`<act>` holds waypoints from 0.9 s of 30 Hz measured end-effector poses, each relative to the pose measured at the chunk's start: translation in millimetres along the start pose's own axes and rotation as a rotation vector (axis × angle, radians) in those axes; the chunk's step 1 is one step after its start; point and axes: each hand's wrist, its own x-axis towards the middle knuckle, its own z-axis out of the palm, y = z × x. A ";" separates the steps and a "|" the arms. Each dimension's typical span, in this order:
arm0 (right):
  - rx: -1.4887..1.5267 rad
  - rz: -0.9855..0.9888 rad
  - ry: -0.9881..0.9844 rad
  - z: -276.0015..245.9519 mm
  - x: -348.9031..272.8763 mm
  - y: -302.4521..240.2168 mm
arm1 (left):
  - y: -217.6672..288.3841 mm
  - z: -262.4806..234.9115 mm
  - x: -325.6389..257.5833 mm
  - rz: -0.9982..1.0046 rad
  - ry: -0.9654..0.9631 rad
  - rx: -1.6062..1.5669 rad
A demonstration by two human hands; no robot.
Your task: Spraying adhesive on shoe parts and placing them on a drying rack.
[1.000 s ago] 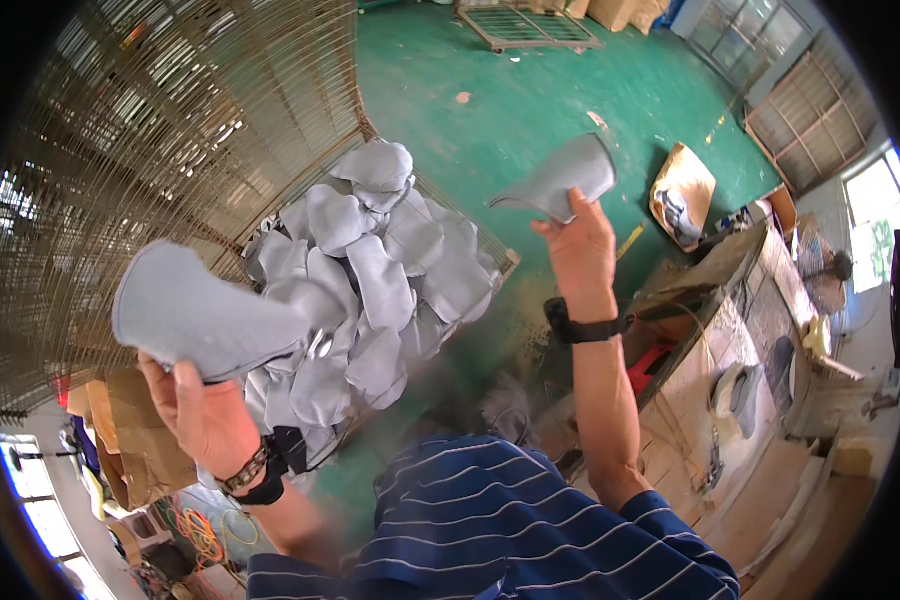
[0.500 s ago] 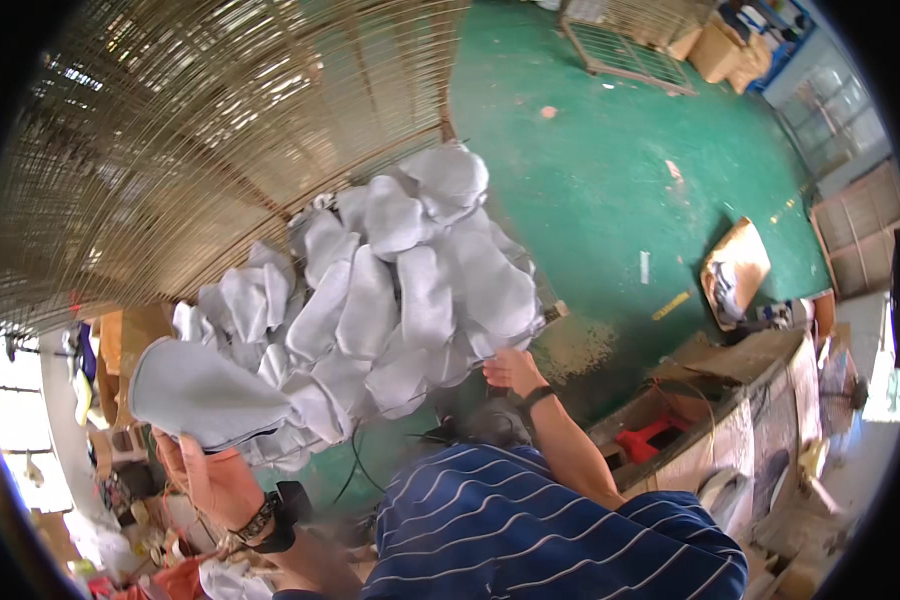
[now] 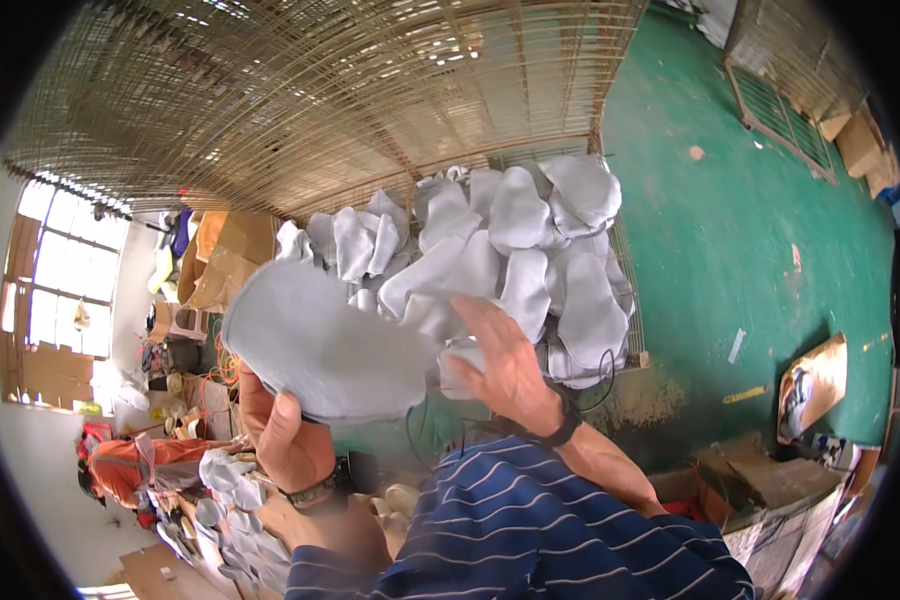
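My left hand [image 3: 282, 435] grips a flat grey sole-shaped piece [image 3: 322, 345] by its lower edge and holds it up in front of me. My right hand [image 3: 505, 362] is spread open just right of that piece, fingers apart, resting on the near edge of a heap of several similar grey pieces [image 3: 515, 250]. The heap lies on a wire mesh rack [image 3: 625, 300]. A dark band sits on each wrist.
Tall wire mesh panels [image 3: 320, 90] stand behind the heap. The green floor [image 3: 750, 220] stretches to the right, with a cardboard piece [image 3: 815, 385] on it. A person in orange [image 3: 135, 465] crouches at the lower left among more grey pieces and cardboard boxes [image 3: 215, 265].
My right hand let go of the grey piece it held up and came down onto the heap. My left hand brought its piece toward the centre. The view swung left.
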 end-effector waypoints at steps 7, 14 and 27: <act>0.183 0.383 -0.157 -45.0 -34.8 56.5 | 12.4 -64.8 -41.7 -0.105 -0.072 0.113; 0.113 0.790 0.062 -153.2 -87.3 117.5 | 40.2 -106.3 -75.0 0.070 0.425 0.104; -0.095 0.847 0.223 -150.2 -114.5 59.0 | -65.7 -199.5 46.7 -0.250 0.354 0.137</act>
